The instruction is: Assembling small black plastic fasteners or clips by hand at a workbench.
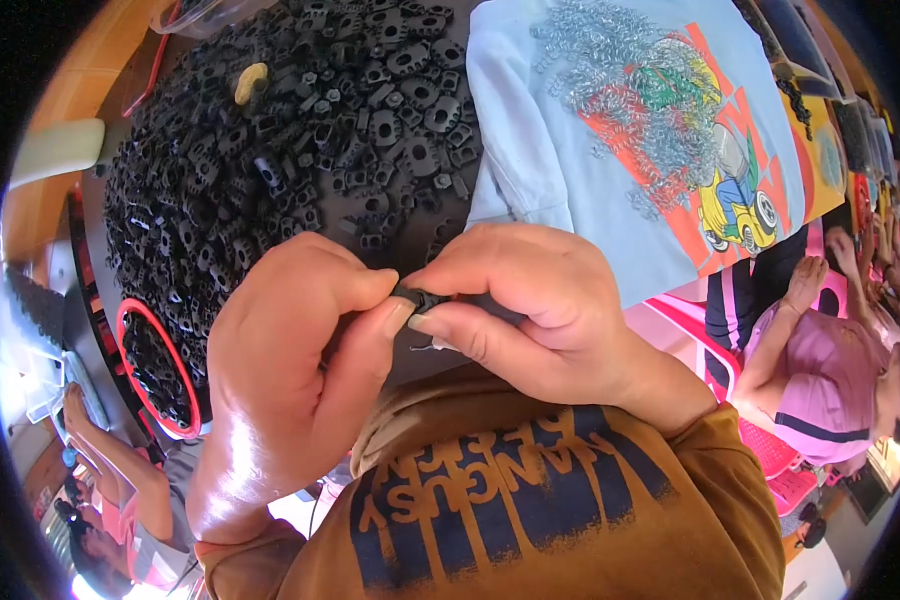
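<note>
A small black plastic part (423,299) is held in front of my chest, at the table's near edge. My left hand (290,330) pinches it between thumb and forefinger from the left. From the other side, the thumb and forefinger of my right hand (540,310) close on it too. The fingertips hide most of its shape. Just beyond my hands lies a wide heap of black plastic parts (210,200), many of them ring-like with toothed edges. To the right of the heap, small metal springs (650,110) are piled on a light blue printed cloth (515,130).
A beige, peanut-shaped piece (252,83) sits on the heap. At left stands a red-rimmed container (194,400) of black parts. Clear plastic boxes (800,50) line the far right. Other people sit nearby, one in a pink top (820,370) at right, another at lower left (135,490).
</note>
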Demonstrator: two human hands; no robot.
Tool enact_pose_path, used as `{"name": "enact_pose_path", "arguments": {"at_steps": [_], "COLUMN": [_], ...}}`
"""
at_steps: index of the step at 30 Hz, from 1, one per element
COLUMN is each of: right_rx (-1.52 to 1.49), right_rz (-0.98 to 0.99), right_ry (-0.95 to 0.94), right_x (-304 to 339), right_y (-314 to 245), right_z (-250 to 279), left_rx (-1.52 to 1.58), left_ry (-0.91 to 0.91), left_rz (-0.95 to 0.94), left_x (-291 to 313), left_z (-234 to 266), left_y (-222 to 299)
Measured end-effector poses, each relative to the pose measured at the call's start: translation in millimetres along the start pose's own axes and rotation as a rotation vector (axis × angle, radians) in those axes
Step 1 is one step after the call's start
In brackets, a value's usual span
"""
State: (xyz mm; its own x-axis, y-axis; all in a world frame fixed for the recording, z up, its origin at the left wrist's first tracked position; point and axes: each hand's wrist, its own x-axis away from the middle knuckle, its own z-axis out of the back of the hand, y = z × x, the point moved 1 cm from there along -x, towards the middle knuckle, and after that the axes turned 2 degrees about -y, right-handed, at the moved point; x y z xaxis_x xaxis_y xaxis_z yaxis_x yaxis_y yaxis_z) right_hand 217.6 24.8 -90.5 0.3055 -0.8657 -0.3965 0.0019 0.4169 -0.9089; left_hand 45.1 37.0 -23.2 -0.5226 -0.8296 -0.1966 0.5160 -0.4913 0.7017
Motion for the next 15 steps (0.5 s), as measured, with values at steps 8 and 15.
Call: {"name": "enact_pose_path", "arguments": {"at_steps": [8,15], "right_rx": [0.028,-0.053], "right_rz": [-0.007,-0.094], "right_ry": [-0.074,-0.019], "right_x": [-1.0,-1.2], "right_y": [-3.1,-9.2], "right_z": [7.2,0.9], "left_rx": [-0.055,-0.115], "left_ry": [-0.052,-0.102], "left_rz": [-0.058,-0.101], "left_x": [-1.4,1.3], "left_z": [2.1,5.2], "left_y": [1.0,-0.3]}}
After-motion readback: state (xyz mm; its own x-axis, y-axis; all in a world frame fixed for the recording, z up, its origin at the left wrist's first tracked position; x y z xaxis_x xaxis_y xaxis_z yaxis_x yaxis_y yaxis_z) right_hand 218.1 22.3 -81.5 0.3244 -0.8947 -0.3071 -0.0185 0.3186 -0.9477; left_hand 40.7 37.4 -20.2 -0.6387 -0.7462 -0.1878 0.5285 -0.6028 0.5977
